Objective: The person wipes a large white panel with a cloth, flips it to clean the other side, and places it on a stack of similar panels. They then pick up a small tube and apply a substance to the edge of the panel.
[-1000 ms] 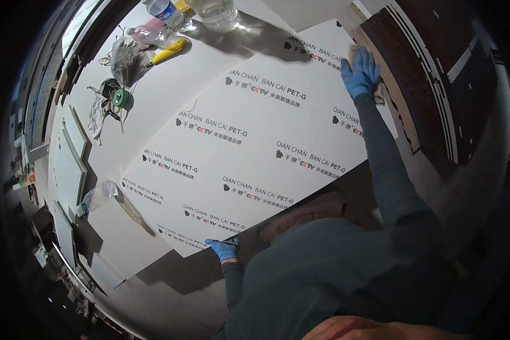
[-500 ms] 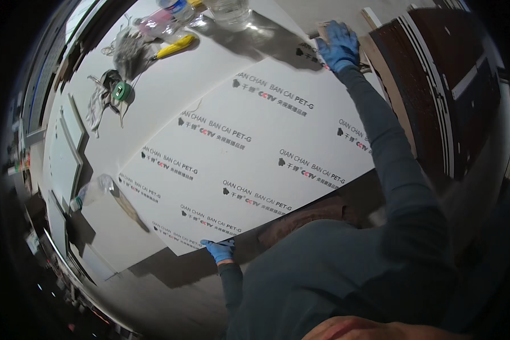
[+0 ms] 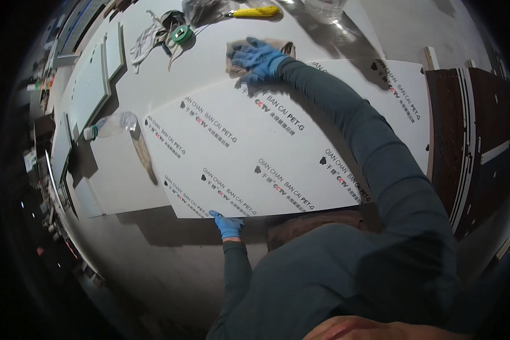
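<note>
A white panel (image 3: pixel 232 153) with printed lettering lies across the bench in front of me. My left hand (image 3: pixel 228 226), in a blue glove, grips the panel's near edge, with some fingers hidden below it. My right hand (image 3: pixel 260 61), gloved alike, lies on a folded beige cloth (image 3: pixel 288 47) at the panel's far edge, its fingers spread and pressing the cloth down. Part of the cloth is hidden beneath that hand. A green tape measure (image 3: pixel 181 34) sits beyond the cloth to the left, and a yellow utility knife (image 3: pixel 256 11) lies farther back.
A clear plastic bottle (image 3: pixel 116 124) lies on its side left of the panel. Light narrow boards (image 3: pixel 99 85) stand farther left. Dark brown boards (image 3: pixel 450 136) are stacked at the right. A big clear container (image 3: pixel 326 7) stands at the back.
My right hand has swept the cloth leftward from the panel's far right corner along its far edge. My left hand stays at the near edge. The view has shifted.
</note>
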Tool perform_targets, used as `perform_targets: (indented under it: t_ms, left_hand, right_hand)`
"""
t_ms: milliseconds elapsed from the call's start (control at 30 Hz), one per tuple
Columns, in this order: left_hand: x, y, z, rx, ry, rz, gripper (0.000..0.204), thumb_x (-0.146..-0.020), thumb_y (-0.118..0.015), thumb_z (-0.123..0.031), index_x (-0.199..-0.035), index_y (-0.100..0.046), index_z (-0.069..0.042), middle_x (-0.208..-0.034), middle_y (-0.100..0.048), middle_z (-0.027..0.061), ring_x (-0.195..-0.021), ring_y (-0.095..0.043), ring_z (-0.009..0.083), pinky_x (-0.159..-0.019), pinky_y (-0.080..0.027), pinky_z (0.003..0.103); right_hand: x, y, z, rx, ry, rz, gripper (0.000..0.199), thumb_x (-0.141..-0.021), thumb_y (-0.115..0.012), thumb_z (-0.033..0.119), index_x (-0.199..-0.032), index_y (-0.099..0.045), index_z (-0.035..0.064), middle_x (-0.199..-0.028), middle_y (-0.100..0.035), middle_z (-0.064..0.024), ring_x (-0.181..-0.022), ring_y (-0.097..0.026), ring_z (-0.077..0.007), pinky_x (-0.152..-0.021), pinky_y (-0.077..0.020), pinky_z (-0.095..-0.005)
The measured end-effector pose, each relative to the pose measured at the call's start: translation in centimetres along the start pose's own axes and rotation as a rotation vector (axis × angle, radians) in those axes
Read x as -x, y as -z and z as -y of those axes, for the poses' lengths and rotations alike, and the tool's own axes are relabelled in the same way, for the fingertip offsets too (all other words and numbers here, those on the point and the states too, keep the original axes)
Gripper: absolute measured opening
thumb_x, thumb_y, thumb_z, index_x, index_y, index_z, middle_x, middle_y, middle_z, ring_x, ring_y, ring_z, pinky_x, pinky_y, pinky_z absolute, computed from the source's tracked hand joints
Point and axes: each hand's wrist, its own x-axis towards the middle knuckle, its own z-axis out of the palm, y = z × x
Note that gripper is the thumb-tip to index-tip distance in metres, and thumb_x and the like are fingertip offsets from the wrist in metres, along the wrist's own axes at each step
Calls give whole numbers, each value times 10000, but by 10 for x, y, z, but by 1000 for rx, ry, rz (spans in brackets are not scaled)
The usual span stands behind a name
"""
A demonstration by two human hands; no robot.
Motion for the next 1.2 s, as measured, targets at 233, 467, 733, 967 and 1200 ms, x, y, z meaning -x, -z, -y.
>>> perform_targets:
  t_ms: [233, 467, 733, 967, 1200]
  left_hand:
    - [-6, 0, 2, 76, -43, 77, 924, -935, -341, -834, -1589, -394, -184, -1639, -390, 66, -1476, -366, 349, -1219, -256, 591]
    - [24, -31, 1, 188, 49, -10, 806, -947, -494, -733, -1535, -476, -181, -1571, -478, 89, -1416, -442, 365, -1167, -340, 612]
    - [41, -34, -5, 238, 37, 90, 642, -987, -558, -571, -1483, -533, -164, -1480, -582, 94, -1324, -560, 364, -1087, -457, 593]
    - [75, -33, -2, 310, -148, 384, 468, -1049, -559, -267, -1458, -521, -43, -1448, -598, 141, -1319, -586, 321, -1099, -499, 513]
    - [135, -27, 19, 11, -433, 354, 419, -1050, -576, -342, -1357, -580, -57, -1208, -723, 104, -893, -747, 195, -465, -572, 260]
  right_hand:
    - [-28, -12, -35, 383, -39, 90, 704, -1020, -417, 622, -1544, -447, 153, -1659, -354, -76, -1563, -253, -234, -1293, -108, -467]
    - [150, 59, 54, 61, -144, -296, 572, -976, -582, 457, -1343, -599, 19, -1522, -507, -212, -1426, -460, -390, -1195, -302, -573]
    - [308, 94, 212, -176, -150, 112, 584, -786, -725, 398, -1218, -628, 17, -1503, -510, -226, -1418, -469, -392, -1186, -311, -599]
    - [382, 130, 229, 107, -190, 18, 620, -934, -566, 610, -1105, -644, 20, -1449, -549, -238, -1386, -487, -416, -1178, -297, -602]
    - [409, 117, 254, 498, -21, -224, 226, -943, -670, 221, -1077, -664, 39, -1220, -707, -171, -1176, -668, -300, -1119, -470, -528]
